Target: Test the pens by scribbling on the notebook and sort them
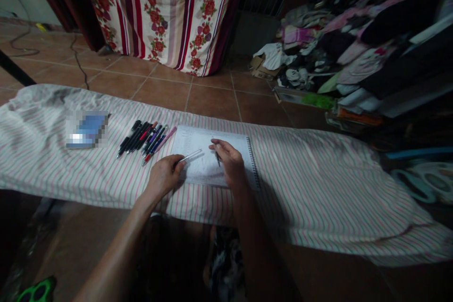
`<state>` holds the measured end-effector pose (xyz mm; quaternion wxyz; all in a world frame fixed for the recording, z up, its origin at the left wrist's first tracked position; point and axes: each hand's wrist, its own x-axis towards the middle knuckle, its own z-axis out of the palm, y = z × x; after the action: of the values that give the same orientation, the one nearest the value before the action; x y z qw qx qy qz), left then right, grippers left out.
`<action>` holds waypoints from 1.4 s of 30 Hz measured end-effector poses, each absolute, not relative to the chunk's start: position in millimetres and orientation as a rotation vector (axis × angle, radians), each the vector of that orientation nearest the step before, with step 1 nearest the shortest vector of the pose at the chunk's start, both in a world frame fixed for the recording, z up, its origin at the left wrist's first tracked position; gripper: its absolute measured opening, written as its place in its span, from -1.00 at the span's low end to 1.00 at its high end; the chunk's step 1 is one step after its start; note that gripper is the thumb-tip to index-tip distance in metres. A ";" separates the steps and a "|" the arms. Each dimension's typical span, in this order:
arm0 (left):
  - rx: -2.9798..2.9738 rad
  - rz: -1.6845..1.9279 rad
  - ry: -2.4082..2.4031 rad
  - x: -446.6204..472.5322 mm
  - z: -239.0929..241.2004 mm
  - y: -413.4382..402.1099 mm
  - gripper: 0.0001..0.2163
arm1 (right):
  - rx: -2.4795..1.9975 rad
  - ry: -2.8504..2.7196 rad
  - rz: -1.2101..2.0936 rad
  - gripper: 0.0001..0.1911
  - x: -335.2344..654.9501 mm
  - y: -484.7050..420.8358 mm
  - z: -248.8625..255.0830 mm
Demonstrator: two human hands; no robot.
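My left hand (165, 174) pinches one end of a slim clear pen (191, 155), which slants over the left half of a spiral notebook (198, 174). The notebook lies open at a pale page, its wire rings along the right edge. Above the page, my right hand (229, 160) has its fingers closed around a dark, thin pen (217, 159); part of this pen is hidden by the fingers. To the left of the notebook, several pens and markers (145, 139) lie side by side in a slanted row, mostly black, with some purple, red and pink.
A striped cloth (311, 184) covers the long, low surface under the notebook. A blurred-out blue and white item (88, 129) lies at its left. Beyond are a tiled floor (212, 92), a flowered curtain (159, 14) and a heap of clothes (339, 37). A green object (37, 290) shows at lower left.
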<state>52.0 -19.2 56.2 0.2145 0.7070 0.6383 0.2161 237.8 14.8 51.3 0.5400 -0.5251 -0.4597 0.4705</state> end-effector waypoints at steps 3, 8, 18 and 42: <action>1.894 0.648 1.761 53.9 54.4 -17.8 -0.70 | -1.129 -1.019 1.189 -0.67 243.7 13.3 55.7; 1.736 0.794 1.672 59.0 47.0 -16.4 -0.68 | -1.090 -0.972 1.137 -0.60 251.1 13.6 55.0; 1.519 0.955 1.421 71.4 42.3 -17.0 -0.73 | -1.206 -0.925 1.102 -0.71 248.5 3.2 65.9; 1.646 0.903 1.512 68.2 36.3 -16.6 -0.70 | -1.198 -1.069 0.998 -0.76 240.1 7.4 60.6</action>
<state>68.2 -16.6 36.3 0.3575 0.6377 0.5858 0.3497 240.1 7.4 60.6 0.5853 -0.5139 -0.4585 0.4280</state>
